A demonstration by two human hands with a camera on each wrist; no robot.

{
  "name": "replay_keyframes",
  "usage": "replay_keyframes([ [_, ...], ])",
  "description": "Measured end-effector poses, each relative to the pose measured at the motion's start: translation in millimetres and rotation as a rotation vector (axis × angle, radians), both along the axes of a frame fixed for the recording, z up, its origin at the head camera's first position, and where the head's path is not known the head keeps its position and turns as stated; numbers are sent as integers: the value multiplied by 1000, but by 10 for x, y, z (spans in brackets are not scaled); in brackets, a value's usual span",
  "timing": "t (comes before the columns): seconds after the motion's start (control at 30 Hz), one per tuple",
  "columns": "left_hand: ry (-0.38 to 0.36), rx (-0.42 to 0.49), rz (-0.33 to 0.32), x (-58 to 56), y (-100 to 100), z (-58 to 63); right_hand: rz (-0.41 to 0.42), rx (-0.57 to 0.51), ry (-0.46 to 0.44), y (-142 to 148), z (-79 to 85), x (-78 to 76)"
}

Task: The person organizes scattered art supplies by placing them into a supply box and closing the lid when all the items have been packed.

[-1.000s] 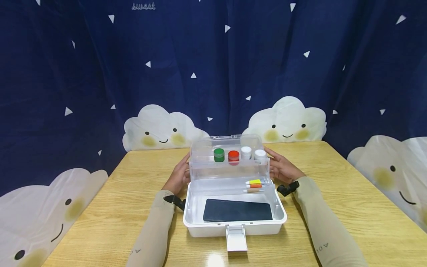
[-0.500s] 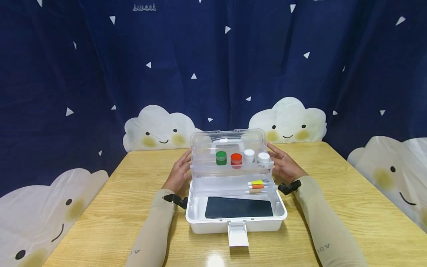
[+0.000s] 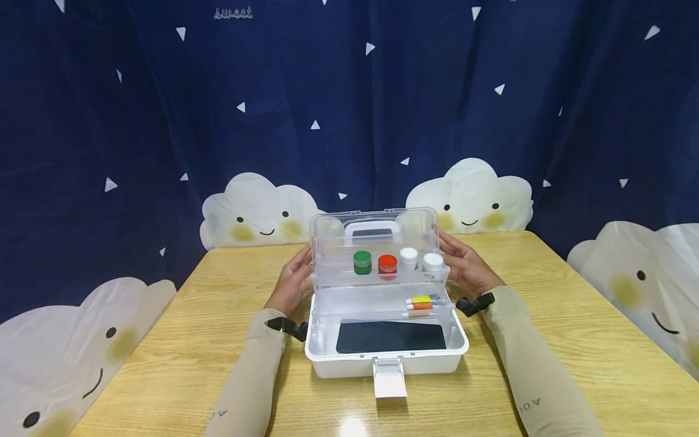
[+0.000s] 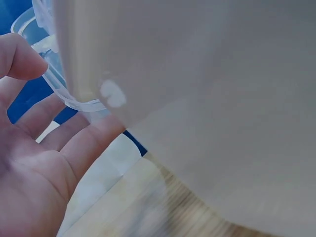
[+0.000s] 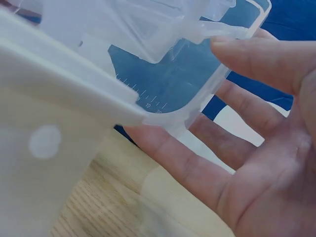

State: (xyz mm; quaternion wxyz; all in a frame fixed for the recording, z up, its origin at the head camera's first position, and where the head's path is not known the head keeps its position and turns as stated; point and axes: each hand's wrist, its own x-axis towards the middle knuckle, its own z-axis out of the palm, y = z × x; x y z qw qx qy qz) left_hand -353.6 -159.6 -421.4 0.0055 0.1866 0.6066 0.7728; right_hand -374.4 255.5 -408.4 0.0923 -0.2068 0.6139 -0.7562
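Observation:
A white box point(image 3: 327, 368) with a clear lid point(image 3: 329, 227) stands open on the table, its trays raised. My left hand point(image 3: 292, 282) holds the lid's left side, thumb at the edge and fingers behind. On the right side, my right hand point(image 3: 468, 267) holds the lid edge the same way. The upper tray carries a green jar point(image 3: 362, 263), a red jar point(image 3: 388, 265) and two white-capped jars point(image 3: 408, 259). Small yellow point(image 3: 420, 299), orange and beige tubes lie in the lower tray. A dark flat rectangular thing point(image 3: 390, 337) lies on the box floor.
The box's white latch point(image 3: 390, 382) hangs over its front. A white handle point(image 3: 373, 226) shows through the lid. The wooden table point(image 3: 229, 291) extends to both sides. Behind hangs a dark blue curtain point(image 3: 349, 91) with white clouds.
The lid has tilted further back, and its handle has come into view behind the trays. The jars' tray has shifted slightly right and down in the view. Both hands stay at the lid's sides.

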Motion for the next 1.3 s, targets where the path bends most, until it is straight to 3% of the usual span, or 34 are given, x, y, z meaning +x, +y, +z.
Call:
replay_keyframes([
  [0.33,2,22,-9,7,-2,8,18,-29,19,10,4,1],
  [0.57,-48,35,-120,5,-46,111,39,-7,-22,10,37,-1],
  [0.77,-111,-26,-155,29,-57,239,132,41,-25,34,127,5],
  [1.0,-95,-115,-196,57,-48,352,246,116,-5,38,307,31],
  [1.3,-92,-194,-199,109,-17,449,240,189,-20,-14,430,91],
])
